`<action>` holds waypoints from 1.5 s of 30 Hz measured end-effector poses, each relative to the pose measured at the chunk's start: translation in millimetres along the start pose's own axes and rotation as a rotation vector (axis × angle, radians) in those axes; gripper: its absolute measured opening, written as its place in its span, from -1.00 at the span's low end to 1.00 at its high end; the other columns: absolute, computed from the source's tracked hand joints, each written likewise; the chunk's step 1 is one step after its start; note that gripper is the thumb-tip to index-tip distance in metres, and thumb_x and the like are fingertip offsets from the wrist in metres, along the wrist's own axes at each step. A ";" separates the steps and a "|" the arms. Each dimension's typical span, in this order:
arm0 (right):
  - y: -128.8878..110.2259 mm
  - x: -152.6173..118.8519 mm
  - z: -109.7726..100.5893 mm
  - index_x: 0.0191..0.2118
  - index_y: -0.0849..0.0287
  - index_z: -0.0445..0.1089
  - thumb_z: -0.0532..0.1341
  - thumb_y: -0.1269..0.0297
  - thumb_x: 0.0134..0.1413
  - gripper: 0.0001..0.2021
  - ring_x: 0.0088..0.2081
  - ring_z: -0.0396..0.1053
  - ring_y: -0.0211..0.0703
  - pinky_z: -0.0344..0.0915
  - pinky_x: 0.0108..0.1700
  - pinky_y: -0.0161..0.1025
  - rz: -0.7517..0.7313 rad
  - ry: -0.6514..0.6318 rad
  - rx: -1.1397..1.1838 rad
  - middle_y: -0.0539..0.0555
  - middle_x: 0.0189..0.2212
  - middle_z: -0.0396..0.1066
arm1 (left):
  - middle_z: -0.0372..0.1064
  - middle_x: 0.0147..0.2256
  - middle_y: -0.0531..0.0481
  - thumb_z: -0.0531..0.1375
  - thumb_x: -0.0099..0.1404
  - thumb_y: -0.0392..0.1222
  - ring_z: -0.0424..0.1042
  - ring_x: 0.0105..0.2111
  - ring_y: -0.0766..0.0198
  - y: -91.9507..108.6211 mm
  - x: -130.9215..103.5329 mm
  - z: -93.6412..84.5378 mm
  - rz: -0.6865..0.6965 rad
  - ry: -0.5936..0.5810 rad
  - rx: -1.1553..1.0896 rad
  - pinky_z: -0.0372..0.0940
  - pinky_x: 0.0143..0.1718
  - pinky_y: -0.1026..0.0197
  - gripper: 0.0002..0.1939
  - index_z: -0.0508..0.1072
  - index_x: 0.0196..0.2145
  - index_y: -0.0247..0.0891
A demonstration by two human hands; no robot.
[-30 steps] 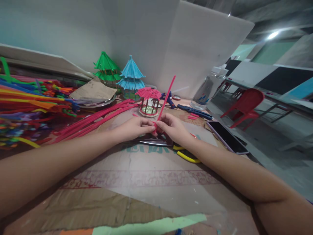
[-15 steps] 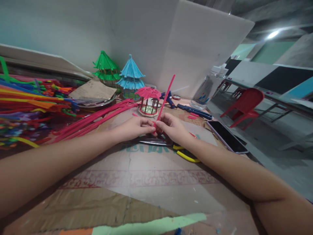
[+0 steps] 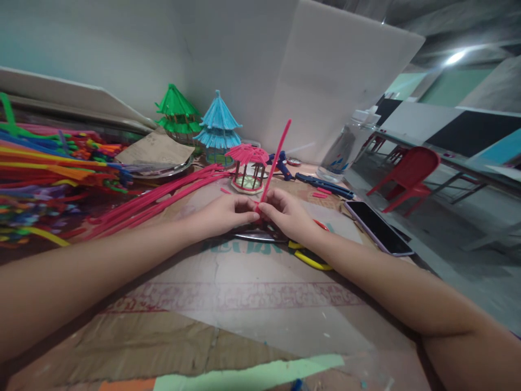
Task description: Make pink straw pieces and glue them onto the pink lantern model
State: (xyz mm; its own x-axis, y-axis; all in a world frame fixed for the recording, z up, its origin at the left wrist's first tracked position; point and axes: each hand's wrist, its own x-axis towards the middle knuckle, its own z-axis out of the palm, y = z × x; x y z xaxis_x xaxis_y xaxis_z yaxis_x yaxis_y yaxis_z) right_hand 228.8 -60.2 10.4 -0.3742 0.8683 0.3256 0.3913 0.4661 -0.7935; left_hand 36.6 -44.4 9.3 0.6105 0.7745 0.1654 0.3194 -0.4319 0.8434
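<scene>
A long pink pipe cleaner (image 3: pixel 277 160) rises at a slant from the fingertips of my right hand (image 3: pixel 290 215), which pinches its lower part. My left hand (image 3: pixel 228 216) meets it from the left, thumb and fingers closed on the pink piece's low end; the small part between the fingertips is mostly hidden. Just behind my hands stands a small pavilion (image 3: pixel 247 171) with a pink fringed roof, dark posts and a pale base. Beneath my hands lies a metal blade or tray edge (image 3: pixel 260 237), beside yellow-and-black scissor handles (image 3: pixel 312 259).
Pink pipe cleaners (image 3: pixel 157 202) and a multicoloured pile (image 3: pixel 61 163) lie left. Behind stand green (image 3: pixel 177 111) and blue (image 3: pixel 218 122) roofed models. To the right are blue-handled pliers (image 3: pixel 323 185), a phone (image 3: pixel 378 228) and a clear bottle (image 3: pixel 342 146).
My fingertips have drawn slightly closer together around the pink piece. The upright pipe cleaner's tip stands slightly higher.
</scene>
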 end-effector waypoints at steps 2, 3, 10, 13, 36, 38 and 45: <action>-2.8 -0.7 -0.3 -0.33 0.16 0.27 0.16 0.24 0.15 -0.89 -0.50 0.28 -0.29 0.19 -0.45 -0.34 -0.002 0.013 -0.099 -0.07 -0.51 0.33 | 0.50 -0.36 0.02 0.19 0.23 -0.07 0.44 -0.35 0.25 -1.0 -0.2 0.4 0.004 0.024 0.047 0.26 -0.32 0.27 -0.78 0.50 -0.33 -0.29; -4.1 -0.9 -0.5 -0.34 0.16 0.28 0.17 0.25 0.13 -0.89 -0.50 0.27 -0.29 0.18 -0.45 -0.34 -0.004 0.013 -0.143 -0.07 -0.51 0.33 | 0.50 -0.36 0.02 0.19 0.23 -0.08 0.44 -0.34 0.24 -1.5 -0.2 0.3 0.003 0.023 0.067 0.27 -0.31 0.27 -0.78 0.50 -0.33 -0.29; -6.8 -1.3 -1.7 -0.35 0.17 0.35 0.16 0.29 0.13 -0.91 -0.43 0.30 -0.26 0.19 -0.39 -0.32 -0.032 -0.032 -0.252 -0.02 -0.45 0.40 | 0.53 -0.36 0.03 0.16 0.26 -0.09 0.46 -0.36 0.26 -3.1 0.0 -1.8 0.053 -0.014 0.217 0.25 -0.31 0.28 -0.79 0.53 -0.34 -0.26; -6.4 -1.5 -2.8 -0.37 0.16 0.36 0.16 0.27 0.14 -0.89 -0.43 0.30 -0.25 0.19 -0.39 -0.31 -0.026 -0.049 -0.282 -0.02 -0.47 0.39 | 0.52 -0.38 0.03 0.17 0.26 -0.08 0.45 -0.38 0.26 -3.4 -0.1 -2.1 0.065 -0.012 0.247 0.24 -0.34 0.28 -0.78 0.53 -0.36 -0.26; 0.9 -1.8 -2.6 -0.40 0.15 0.41 0.20 0.26 0.11 -0.88 -0.44 0.33 -0.23 0.20 -0.37 -0.28 0.011 -0.099 -0.330 -0.03 -0.50 0.42 | 0.49 -0.39 0.00 0.16 0.26 -0.13 0.42 -0.37 0.26 -2.9 2.1 -4.2 0.106 -0.046 0.311 0.21 -0.33 0.28 -0.78 0.54 -0.41 -0.29; 1.0 -1.8 -3.3 -0.39 0.15 0.42 0.20 0.27 0.10 -0.88 -0.44 0.33 -0.23 0.20 -0.37 -0.28 0.013 -0.103 -0.336 -0.02 -0.49 0.43 | 0.51 -0.37 -0.01 0.17 0.26 -0.13 0.43 -0.35 0.25 -4.4 2.5 -4.1 0.093 -0.053 0.291 0.22 -0.31 0.28 -0.78 0.56 -0.39 -0.29; 2.5 -1.9 -3.3 -0.40 0.17 0.42 0.20 0.28 0.08 -0.89 -0.45 0.32 -0.26 0.21 -0.36 -0.30 0.024 -0.117 -0.253 -0.05 -0.50 0.42 | 0.53 -0.34 -0.01 0.20 0.24 -0.14 0.45 -0.33 0.24 -7.3 2.7 -2.7 0.096 -0.045 0.226 0.24 -0.27 0.27 -0.81 0.58 -0.37 -0.27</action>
State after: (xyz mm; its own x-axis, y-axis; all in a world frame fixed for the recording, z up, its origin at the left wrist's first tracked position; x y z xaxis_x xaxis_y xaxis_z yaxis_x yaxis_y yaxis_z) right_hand 233.3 -60.2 9.5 -0.4509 0.8610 0.2353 0.5934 0.4861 -0.6415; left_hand 34.0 -37.9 5.0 0.6763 0.7054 0.2123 0.4091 -0.5992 0.6881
